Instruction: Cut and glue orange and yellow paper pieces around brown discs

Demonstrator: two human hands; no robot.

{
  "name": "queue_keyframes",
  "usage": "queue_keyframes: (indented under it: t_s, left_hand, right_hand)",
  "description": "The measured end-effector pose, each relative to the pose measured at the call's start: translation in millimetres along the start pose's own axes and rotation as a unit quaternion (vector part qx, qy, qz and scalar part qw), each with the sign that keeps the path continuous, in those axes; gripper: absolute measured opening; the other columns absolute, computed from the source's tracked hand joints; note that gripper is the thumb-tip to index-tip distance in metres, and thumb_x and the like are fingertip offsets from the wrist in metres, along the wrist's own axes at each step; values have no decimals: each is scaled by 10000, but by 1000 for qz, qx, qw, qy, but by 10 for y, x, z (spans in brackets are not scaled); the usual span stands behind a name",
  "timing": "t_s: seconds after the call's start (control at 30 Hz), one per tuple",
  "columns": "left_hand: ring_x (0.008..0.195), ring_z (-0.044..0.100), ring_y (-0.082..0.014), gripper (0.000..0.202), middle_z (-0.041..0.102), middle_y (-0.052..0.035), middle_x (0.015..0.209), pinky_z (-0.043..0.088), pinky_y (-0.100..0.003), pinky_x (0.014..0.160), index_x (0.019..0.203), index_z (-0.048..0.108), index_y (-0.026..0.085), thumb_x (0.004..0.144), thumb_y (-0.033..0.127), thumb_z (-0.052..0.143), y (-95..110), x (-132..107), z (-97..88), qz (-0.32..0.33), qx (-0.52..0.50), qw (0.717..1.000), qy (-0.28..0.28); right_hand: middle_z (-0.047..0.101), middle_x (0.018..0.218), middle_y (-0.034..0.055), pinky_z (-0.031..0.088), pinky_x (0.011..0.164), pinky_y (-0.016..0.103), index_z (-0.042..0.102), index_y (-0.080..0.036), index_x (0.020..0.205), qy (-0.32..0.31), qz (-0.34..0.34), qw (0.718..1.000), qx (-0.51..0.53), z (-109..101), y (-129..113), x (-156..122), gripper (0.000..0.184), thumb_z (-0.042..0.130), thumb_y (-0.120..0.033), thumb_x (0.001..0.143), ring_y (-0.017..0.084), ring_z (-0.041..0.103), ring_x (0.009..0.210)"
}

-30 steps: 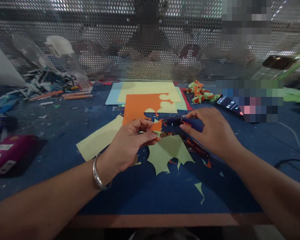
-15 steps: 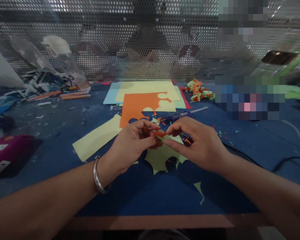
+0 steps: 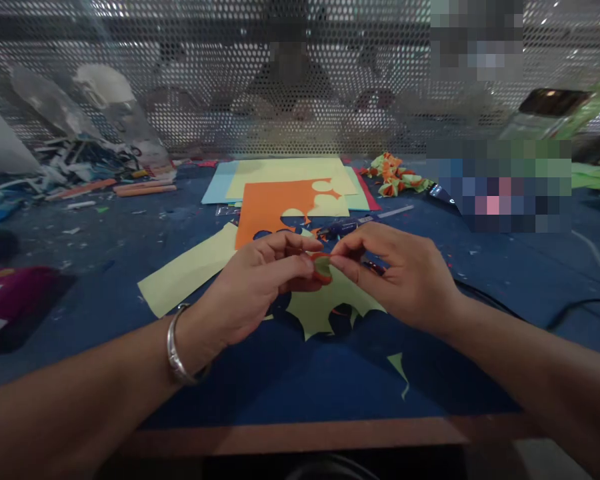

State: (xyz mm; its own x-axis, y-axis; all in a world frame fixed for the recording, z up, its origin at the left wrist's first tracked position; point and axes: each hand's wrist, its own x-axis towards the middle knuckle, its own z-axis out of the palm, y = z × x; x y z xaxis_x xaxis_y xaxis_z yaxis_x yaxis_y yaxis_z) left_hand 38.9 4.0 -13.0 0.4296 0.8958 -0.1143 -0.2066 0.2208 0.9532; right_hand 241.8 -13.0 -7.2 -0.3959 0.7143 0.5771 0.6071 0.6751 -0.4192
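Between my two hands is a small piece of orange and pale green paper (image 3: 323, 267), curved, with the green face showing inside an orange rim. My left hand (image 3: 267, 277) pinches its left side between thumb and fingers. At its upper right edge, my right hand (image 3: 397, 273) grips it with thumb and forefinger. Beneath the hands lies a pale green paper sheet (image 3: 310, 310) with rounded cut-outs along its edge. Just beyond is an orange sheet (image 3: 267, 207), also cut in rounded bites. A blue glue gun (image 3: 345, 227) lies behind the right hand, partly covered.
A pale green strip (image 3: 187, 270) lies to the left. Stacked coloured sheets (image 3: 290, 170) and a heap of folded orange and green pieces (image 3: 393, 177) are at the back. A bottle (image 3: 130, 120) stands back left; a purple power strip (image 3: 15, 297) lies left. A cable (image 3: 495, 303) crosses the right side.
The small paper piece has turned, so its green inner face now shows where an orange edge faced up before. My right fingertips have shifted slightly up it.
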Motion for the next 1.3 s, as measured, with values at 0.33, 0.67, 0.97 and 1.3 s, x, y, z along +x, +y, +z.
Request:
queue_keyframes:
  t_s: [0.33, 0.67, 0.97, 1.3]
  left_hand:
    - [808, 683, -132, 269, 746, -24, 869, 545, -241, 767, 952, 728, 156, 711, 168, 847, -7, -54, -7, 58, 122, 991, 6]
    - [677, 600, -101, 119, 664, 11, 732, 475, -228, 635, 855, 707, 158, 804, 252, 762, 27, -60, -29, 105, 239, 965, 18]
    - [632, 570, -94, 83, 621, 30, 688, 439, -234, 599, 810, 650, 170, 811, 228, 710, 28, -62, -23, 81, 250, 965, 20]
    - [621, 564, -108, 195, 650, 10, 672, 414, -236, 578, 828, 710, 177, 874, 366, 688, 110, -72, -90, 114, 364, 924, -14]
  right_hand:
    - [688, 797, -7, 443, 628, 212, 675, -153, 859, 2, 33, 999, 36, -19, -33, -17, 59, 660, -164, 915, 93, 610, 708]
    - [675, 770, -9, 424, 629, 206, 689, -152, 840, -24, 25, 998, 50, -10, -47, -12, 141, 613, -183, 954, 89, 590, 692]
    - [686, 797, -15, 428, 645, 194, 701, -164, 872, -50, 14, 997, 63, -2, -24, -20, 119, 625, -206, 953, 86, 603, 716]
    - [665, 756, -17, 419, 605, 229, 666, -180, 825, -30, 18, 999, 23, -15, -60, -25, 140, 617, -205, 954, 98, 575, 667]
